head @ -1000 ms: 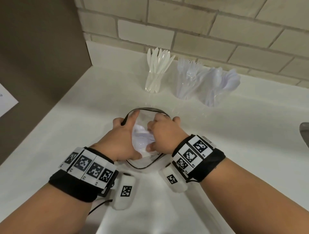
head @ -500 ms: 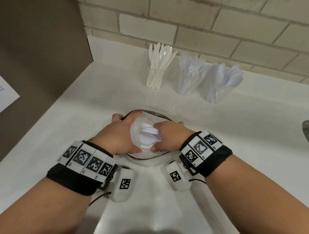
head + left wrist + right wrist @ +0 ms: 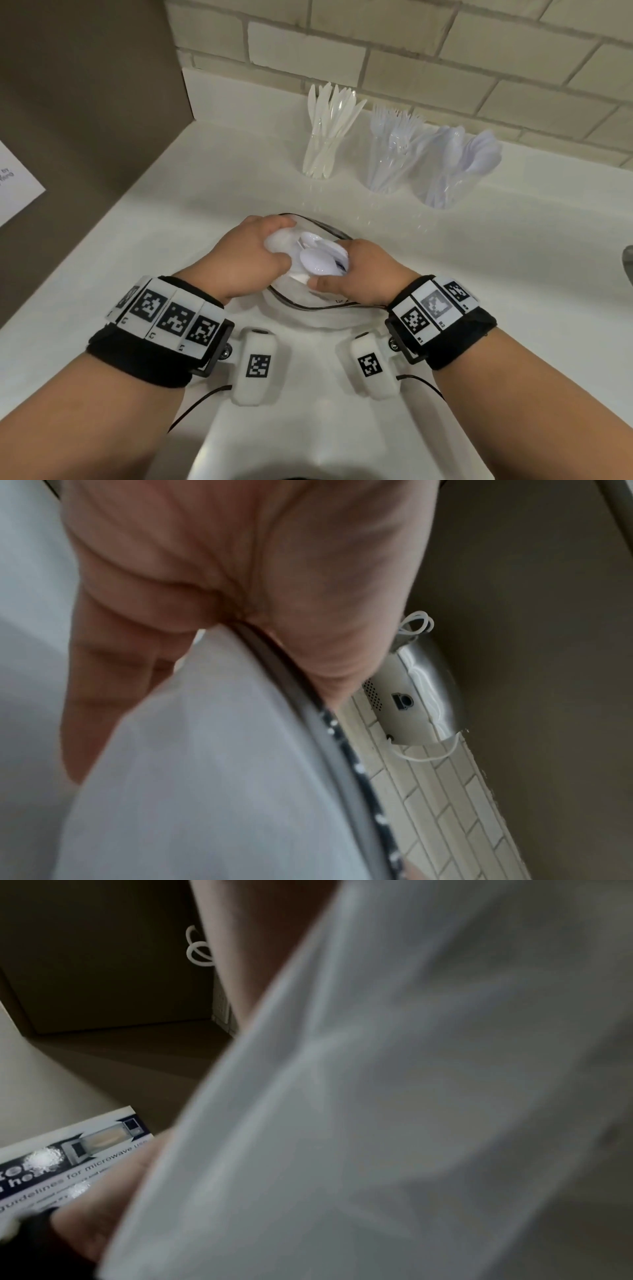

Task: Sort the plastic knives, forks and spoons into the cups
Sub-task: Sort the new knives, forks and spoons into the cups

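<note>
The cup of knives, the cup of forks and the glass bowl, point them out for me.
cup of knives [image 3: 320, 161]: head view, on the clear cup's wall.
cup of forks [image 3: 387, 171]: head view, on the cup's wall.
glass bowl [image 3: 325, 226]: head view, on the dark far rim.

Both wrist views are blurred and largely blocked by a pale, out-of-focus surface, so neither shows fingertips. In the head view, the left hand [image 3: 248, 258] and right hand [image 3: 363, 274] cover most of the spoons [image 3: 317, 262] and the clear bowl [image 3: 301, 301], hiding the count. A metal object [image 3: 628, 263] is cut off at the right edge.
</note>
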Available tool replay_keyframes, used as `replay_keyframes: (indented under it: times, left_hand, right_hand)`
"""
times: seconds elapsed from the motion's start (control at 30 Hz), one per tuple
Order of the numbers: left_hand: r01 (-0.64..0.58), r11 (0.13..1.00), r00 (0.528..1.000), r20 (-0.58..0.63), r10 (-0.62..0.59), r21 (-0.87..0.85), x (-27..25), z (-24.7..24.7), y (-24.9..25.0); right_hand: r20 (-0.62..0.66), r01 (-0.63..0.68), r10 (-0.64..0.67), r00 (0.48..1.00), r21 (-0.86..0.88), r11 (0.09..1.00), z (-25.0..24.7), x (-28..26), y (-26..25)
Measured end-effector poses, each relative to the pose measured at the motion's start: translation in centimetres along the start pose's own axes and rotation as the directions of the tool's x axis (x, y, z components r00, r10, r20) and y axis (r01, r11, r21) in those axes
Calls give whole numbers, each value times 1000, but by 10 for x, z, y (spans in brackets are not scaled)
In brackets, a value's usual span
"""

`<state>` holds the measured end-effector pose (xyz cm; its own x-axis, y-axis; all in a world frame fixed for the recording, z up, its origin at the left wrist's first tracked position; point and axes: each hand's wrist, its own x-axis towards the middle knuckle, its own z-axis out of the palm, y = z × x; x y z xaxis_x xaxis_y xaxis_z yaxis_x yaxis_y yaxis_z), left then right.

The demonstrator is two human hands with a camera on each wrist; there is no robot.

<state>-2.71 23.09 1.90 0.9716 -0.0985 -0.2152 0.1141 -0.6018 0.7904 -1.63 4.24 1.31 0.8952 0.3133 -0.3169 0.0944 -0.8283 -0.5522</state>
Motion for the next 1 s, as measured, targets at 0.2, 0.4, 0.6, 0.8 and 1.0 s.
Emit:
replay_keyframes:
  times: [0.2,0.4,0.6,0.8,1.0]
  left_hand:
    - [3,991,989,-148,-23,-135,2,-5,-1]
    - [-33,988,979,-196,63,152,1,0,-4]
    - [19,992,973,-229,11,126,7,2,-10]
    - [-13,997,972,-234,-3,-69,2,1,-3]
    - [-23,996,979,-204,6,-81,-2,4,-4]
  right_hand:
    - [-62,41,-35,997,97,994,-5,-7,1]
    - [-49,88,-82,995,136,987,-2,-6,3]
    - [-15,158,-158,987,21,987,-8,-7,2]
    - [-6,155,-155,988,73,985,-4,-11,-4]
    - [27,143,-144,989,46,989,-7,-9,-6]
